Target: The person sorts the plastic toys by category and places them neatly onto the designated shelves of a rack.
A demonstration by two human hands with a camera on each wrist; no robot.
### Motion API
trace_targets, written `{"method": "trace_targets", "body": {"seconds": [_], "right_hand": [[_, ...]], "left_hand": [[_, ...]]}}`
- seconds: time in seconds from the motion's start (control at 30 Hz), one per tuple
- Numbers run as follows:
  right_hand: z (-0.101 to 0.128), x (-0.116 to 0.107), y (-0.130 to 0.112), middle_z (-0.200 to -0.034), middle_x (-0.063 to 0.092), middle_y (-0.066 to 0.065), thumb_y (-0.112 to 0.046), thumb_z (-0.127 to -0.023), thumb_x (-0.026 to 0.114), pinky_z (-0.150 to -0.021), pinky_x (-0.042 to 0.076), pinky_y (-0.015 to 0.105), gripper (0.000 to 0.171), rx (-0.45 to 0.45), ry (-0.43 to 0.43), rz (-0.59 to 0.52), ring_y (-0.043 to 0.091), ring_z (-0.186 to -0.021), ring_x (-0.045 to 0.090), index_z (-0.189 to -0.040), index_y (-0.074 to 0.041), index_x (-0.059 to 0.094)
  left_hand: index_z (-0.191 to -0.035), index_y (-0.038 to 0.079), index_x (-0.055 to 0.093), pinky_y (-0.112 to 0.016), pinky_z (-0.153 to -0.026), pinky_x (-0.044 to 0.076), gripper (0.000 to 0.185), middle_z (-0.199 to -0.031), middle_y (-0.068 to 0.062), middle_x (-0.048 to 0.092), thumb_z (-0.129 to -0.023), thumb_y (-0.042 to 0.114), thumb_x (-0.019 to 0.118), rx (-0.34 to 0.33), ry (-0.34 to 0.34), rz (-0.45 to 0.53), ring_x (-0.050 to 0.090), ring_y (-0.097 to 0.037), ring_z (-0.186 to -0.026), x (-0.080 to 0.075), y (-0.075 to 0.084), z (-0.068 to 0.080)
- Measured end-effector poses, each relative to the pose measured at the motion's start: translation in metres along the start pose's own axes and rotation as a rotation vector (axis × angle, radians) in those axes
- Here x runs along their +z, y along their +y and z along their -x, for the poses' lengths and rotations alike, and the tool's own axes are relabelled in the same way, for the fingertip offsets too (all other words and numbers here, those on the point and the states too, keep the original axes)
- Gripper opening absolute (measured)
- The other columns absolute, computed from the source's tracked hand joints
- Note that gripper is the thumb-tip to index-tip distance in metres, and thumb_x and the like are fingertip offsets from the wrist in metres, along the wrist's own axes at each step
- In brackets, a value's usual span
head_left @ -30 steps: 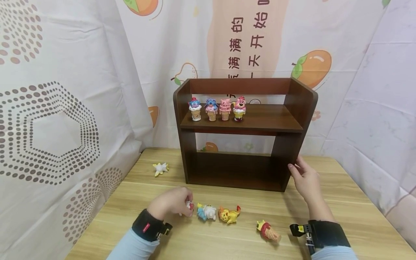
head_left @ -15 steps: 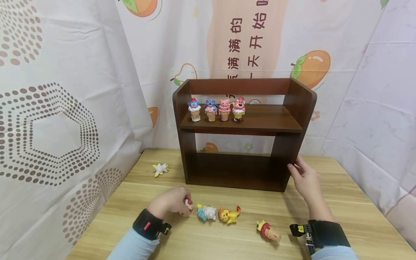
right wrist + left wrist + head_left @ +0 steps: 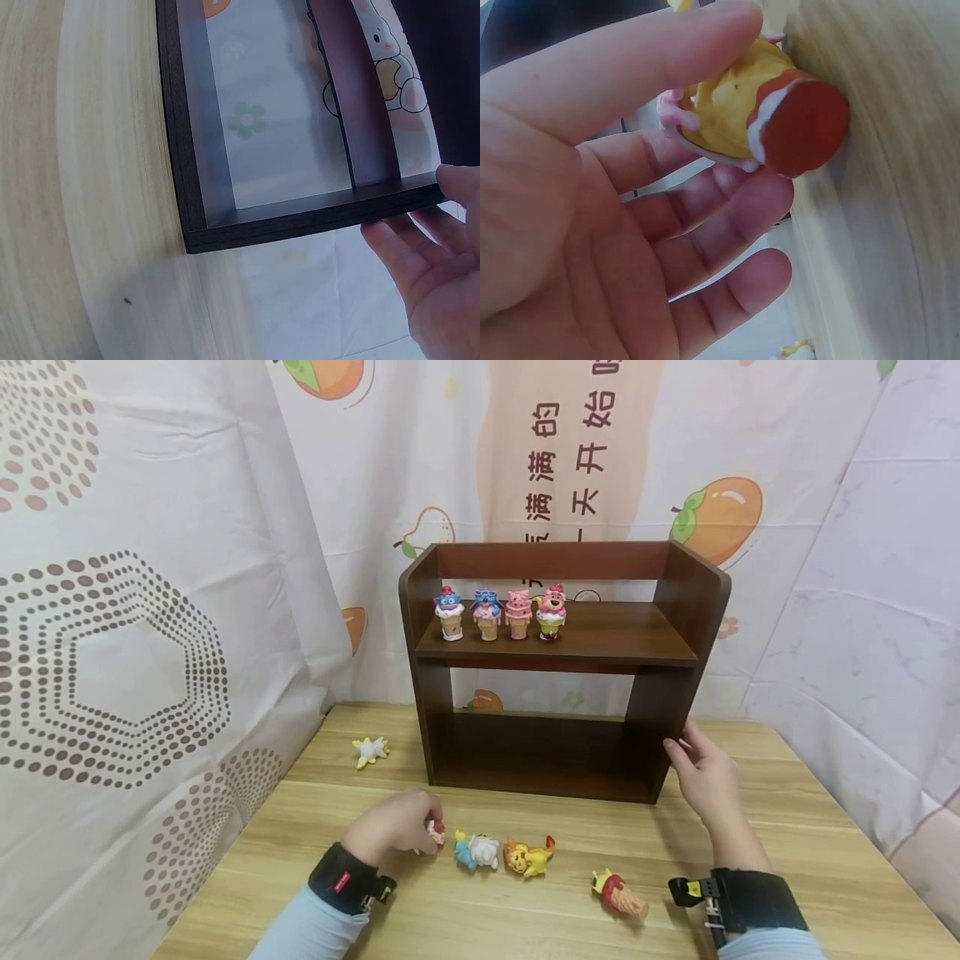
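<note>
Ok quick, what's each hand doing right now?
Left hand: pinching a small toy figure on the table.
Right hand: open, fingertips on the shelf side panel.

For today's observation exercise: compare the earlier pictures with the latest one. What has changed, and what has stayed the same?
Hardly anything changed. The left hand keeps its fingers round the small toy on the table, shifted at most slightly. The right hand still rests on the shelf. The four toys on the shelf and the loose ones on the table stayed put.

Backdrop cloth [image 3: 570,443], printed Chinese "满的", "天开始"
</note>
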State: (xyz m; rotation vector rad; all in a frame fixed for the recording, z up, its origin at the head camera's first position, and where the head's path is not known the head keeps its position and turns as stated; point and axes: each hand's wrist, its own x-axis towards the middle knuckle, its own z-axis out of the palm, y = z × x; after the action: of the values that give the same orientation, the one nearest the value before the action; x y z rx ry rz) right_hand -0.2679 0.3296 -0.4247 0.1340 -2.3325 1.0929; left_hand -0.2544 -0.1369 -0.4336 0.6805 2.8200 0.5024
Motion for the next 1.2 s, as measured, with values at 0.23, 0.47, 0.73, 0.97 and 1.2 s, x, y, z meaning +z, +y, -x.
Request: {"method": "trace_targets", "body": {"seconds": [0.23,0.47,0.73,0.97,1.2], "right_hand": [[-0.0005,0.0005,0.0006,-0.137,0.060,0.024,-0.022,-0.106,0.057,-0.075,0.041,0.002,0.050,-0.004,0.004,-0.007,0.045,-0.117,0.061,-0.154,-0.016,0.047],[0.0001,0.0008,-0.0001,-0.137,0.060,0.024,-0.022,-0.106,0.057,-0.075,0.041,0.002,0.050,-0.001,0.000,-0.010,0.044,-0.118,0.061,-0.154,-0.017,0.047],[0.0002,0.0017,-0.0003,-0.136,0.060,0.023,-0.021,-0.105,0.057,-0.076,0.042,0.003,0.048,-0.010,0.009,-0.018,0.044,-0.117,0.060,-0.152,-0.014,0.049],[0.0002,0.0013,-0.0004,-0.137,0.060,0.023,-0.022,-0.105,0.057,-0.076,0.042,0.002,0.049,-0.002,0.005,-0.017,0.044,-0.117,0.060,-0.153,-0.014,0.048],[-0.0003,0.0011,-0.0004,-0.137,0.059,0.024,-0.021,-0.106,0.057,-0.075,0.042,0.002,0.050,-0.006,0.004,-0.013,0.044,-0.117,0.060,-0.154,-0.014,0.046]], "left_hand": [[-0.087,0.016,0.066,-0.033,-0.062,0.046,0.033,-0.083,0.004,0.055,-0.065,0.014,0.090,-0.019,0.002,-0.006,0.053,-0.015,-0.071,0.0032,-0.0005,-0.0016],[-0.083,0.017,0.064,-0.032,-0.058,0.045,0.032,-0.081,0.002,0.053,-0.065,0.014,0.090,-0.030,0.015,-0.031,0.052,-0.015,-0.068,0.0049,0.0018,-0.0010],[-0.079,0.017,0.061,-0.032,-0.058,0.044,0.030,-0.079,0.002,0.052,-0.064,0.012,0.087,-0.027,0.044,-0.069,0.050,-0.015,-0.068,0.0064,0.0052,-0.0013],[-0.077,0.016,0.060,-0.032,-0.055,0.045,0.029,-0.081,0.000,0.052,-0.065,0.010,0.086,-0.044,0.051,-0.030,0.052,-0.015,-0.064,0.0067,0.0062,-0.0006],[-0.079,0.013,0.062,-0.031,-0.051,0.048,0.026,-0.076,-0.001,0.055,-0.071,0.010,0.087,-0.065,0.054,0.039,0.055,-0.015,-0.057,0.0035,0.0044,-0.0034]]}}
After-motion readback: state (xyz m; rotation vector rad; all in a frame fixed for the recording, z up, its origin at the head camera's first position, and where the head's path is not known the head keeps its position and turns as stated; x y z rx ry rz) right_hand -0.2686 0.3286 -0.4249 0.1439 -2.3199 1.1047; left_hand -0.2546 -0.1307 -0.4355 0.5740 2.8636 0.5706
